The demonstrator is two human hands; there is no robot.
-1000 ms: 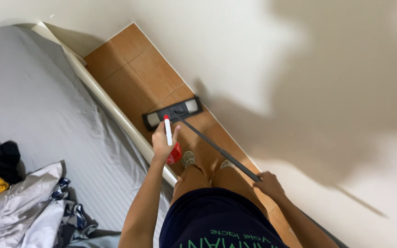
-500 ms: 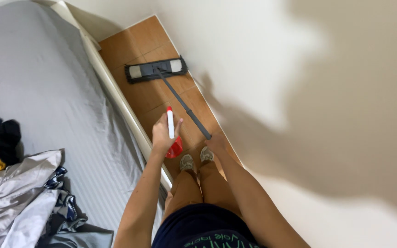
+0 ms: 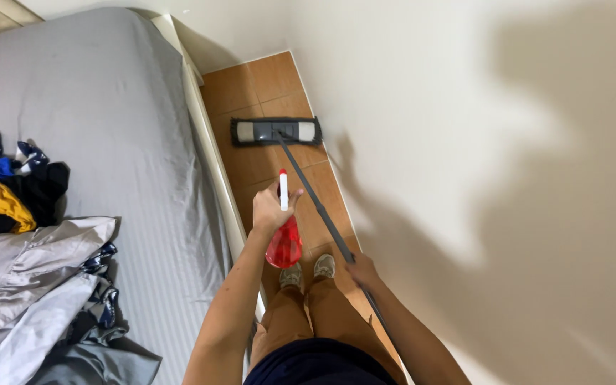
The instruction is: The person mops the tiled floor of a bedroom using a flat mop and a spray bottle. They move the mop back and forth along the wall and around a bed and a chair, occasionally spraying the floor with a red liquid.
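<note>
My left hand [image 3: 269, 212] grips a red spray bottle [image 3: 284, 243] with a white nozzle that points forward over the brown tiled floor [image 3: 251, 85]. My right hand [image 3: 362, 270] holds the dark handle [image 3: 315, 196] of a flat mop. The grey mop head [image 3: 276, 131] lies flat on the tiles ahead of my feet, between the bed and the wall. My shoes [image 3: 308, 271] stand on the floor just below the bottle.
A bed [image 3: 101, 142] with a grey sheet fills the left side, its white edge [image 3: 212, 164] bordering the narrow floor strip. Crumpled clothes [image 3: 8, 185] and a silver-grey cover [image 3: 30, 285] lie on it. A pale wall [image 3: 465, 142] closes the right side.
The view has tilted, and the mop head now sits nearer my feet. My right hand has come into view on the mop handle. The spray bottle stays raised in my left hand.
</note>
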